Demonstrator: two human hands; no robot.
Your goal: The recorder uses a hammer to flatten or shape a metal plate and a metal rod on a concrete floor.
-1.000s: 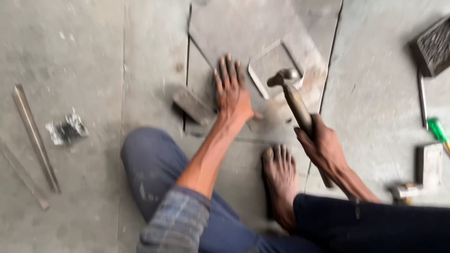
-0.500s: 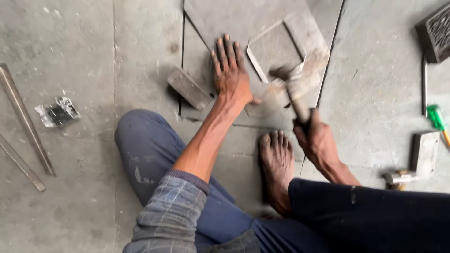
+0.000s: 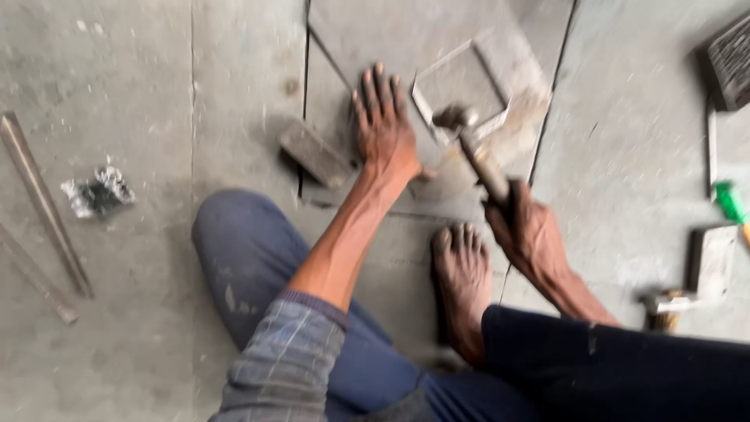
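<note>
Gripping a hammer point(image 3: 469, 137) over grey metal frame point(image 3: 461, 90)

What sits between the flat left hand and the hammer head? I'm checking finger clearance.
In the head view, only the metal frame's near edge on bare sheet separates left hand from hammer head.

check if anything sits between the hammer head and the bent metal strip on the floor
Nothing visible does. The hammer in the right hand has its head right at the bent metal strip, though blur hides whether they touch. The left hand lies flat on the floor beside the strip, left of the hammer, not under it.
</note>
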